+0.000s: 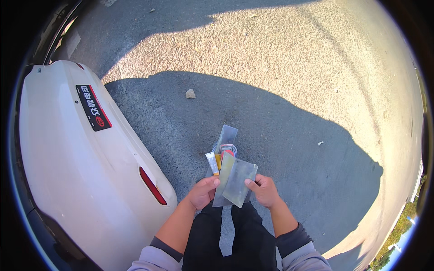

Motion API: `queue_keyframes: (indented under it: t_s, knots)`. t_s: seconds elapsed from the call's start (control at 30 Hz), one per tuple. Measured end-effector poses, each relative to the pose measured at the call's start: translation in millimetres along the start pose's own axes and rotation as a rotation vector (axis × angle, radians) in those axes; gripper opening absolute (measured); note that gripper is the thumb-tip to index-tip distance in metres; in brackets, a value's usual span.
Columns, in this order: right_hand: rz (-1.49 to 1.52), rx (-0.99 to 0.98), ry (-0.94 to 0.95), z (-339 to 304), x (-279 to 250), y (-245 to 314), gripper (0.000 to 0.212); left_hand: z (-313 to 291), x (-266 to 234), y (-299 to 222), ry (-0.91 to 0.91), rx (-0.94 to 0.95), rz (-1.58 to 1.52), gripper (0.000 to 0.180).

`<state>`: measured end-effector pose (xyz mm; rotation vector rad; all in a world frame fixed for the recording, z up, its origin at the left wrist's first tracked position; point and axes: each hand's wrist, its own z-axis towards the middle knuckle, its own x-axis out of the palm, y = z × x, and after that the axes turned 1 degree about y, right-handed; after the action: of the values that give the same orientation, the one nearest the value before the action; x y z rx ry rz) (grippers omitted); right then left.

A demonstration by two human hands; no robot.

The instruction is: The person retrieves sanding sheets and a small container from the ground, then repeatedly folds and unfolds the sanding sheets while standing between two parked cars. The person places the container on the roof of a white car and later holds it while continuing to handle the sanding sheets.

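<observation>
In front of my legs my left hand [204, 193] is closed on the left edge of several thin, flat grey rectangular sheets. My right hand [266, 191] pinches the front sheet [239, 184] by its right edge, thumb on top. The sheets overlap like a loose fan, and a yellowish-green one [224, 169] lies under the front one. Just above my left fingers is a white tube [211, 162] with an orange end. Behind the sheets shows a round container [233, 149] with red and yellow items in it, and another grey sheet [227, 134] sticks up from it. Its lower part is hidden.
A white car's rear end [90, 171], with a dark plate [93, 107] and a red reflector [152, 185], stands close on my left. A stone [190, 93] lies on the shaded asphalt [289, 140] ahead. Sunlit ground [271, 54] stretches beyond.
</observation>
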<state>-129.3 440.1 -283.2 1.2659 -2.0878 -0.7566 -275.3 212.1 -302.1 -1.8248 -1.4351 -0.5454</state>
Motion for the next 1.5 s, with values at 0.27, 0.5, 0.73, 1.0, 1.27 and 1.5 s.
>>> queue_keyframes:
  t_s: [0.27,0.5,0.73,1.0,1.27,1.5]
  knots:
    - [0.511,-0.125,-0.126,-109,67,118,0.023,-139,131,-41,0.289,0.270,-0.131,0.089]
    - [0.591,-0.254,0.148,-206,140,208,0.021,-246,267,-50,0.007,0.736,-0.018,0.038]
    - [0.212,-0.363,0.541,-270,166,243,0.023,-353,318,-2,-0.146,1.160,-0.252,0.031]
    - [0.102,-0.180,0.544,-326,140,204,0.018,-439,344,177,-0.719,1.620,-0.536,0.033]
    - [-0.573,-0.401,1.343,-445,212,157,0.026,-486,402,386,-0.975,1.522,-0.578,0.034]
    - [-0.939,-0.806,1.954,-607,232,79,0.022,-501,458,548,-1.336,1.499,-0.615,0.028]
